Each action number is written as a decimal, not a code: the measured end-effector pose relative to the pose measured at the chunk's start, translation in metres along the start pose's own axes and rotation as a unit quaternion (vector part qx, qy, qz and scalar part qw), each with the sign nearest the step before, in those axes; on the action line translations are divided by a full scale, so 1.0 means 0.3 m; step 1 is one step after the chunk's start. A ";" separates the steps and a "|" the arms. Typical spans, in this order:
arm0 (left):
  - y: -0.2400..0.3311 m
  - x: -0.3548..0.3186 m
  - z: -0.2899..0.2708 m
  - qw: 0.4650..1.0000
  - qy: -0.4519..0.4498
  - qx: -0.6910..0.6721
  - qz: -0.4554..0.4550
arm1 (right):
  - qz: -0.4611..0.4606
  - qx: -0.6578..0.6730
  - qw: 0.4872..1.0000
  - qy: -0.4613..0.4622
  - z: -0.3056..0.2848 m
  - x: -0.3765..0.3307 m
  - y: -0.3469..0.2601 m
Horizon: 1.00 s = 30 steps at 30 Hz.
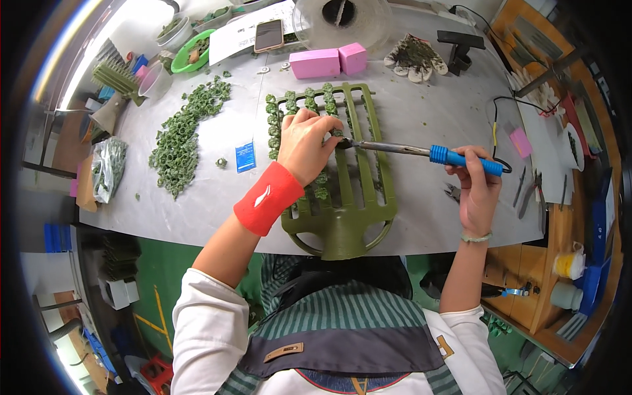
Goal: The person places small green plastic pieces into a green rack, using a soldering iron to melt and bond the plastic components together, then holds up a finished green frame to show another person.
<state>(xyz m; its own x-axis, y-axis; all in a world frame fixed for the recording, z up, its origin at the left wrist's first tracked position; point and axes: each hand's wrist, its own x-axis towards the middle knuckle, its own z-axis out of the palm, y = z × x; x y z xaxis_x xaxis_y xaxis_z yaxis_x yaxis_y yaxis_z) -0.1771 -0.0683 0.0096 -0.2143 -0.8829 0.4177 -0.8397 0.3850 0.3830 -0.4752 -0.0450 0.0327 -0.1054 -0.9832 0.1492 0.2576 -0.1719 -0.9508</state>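
The green rack (339, 220) lay in front of the person, its handle at six o'clock, with green clumps (273, 125) lining its left-hand bars. The right hand (476, 187) was curled firmly round the blue grip of a soldering iron (395, 147), whose shaft pointed to nine o'clock across the rack. The left hand (303, 146), above a red wristband (268, 199), had thumb and forefinger bent together just beside the iron's tip; I cannot tell whether they pinched a clump.

A burn looked the likeliest harm: if the iron was hot, a small slip towards ten o'clock would have put its tip on bare fingers. Holding it so far back could have magnified any wobble. Lingering heat might also have softened a bar or scorched a clump, since both looked like plastic. The cord (495, 133), rising towards twelve o'clock from the grip, could have tugged the tip aside had it snagged. Pliers (453, 192) lay at nine o'clock from the right hand, near enough to be knocked.
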 end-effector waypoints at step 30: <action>-0.581 -0.413 -0.377 0.901 -0.031 0.187 -0.391 | -0.008 -0.044 0.999 0.009 -0.024 -0.031 -0.083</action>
<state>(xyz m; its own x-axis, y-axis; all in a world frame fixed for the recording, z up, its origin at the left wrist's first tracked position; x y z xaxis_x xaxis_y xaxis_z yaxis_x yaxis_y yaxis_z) 0.0522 0.0043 -0.0157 0.4977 -0.8626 0.0901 -0.8530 -0.4680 0.2310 -0.4877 -0.0311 0.0531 -0.1261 -0.9791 0.1596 0.1711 -0.1800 -0.9687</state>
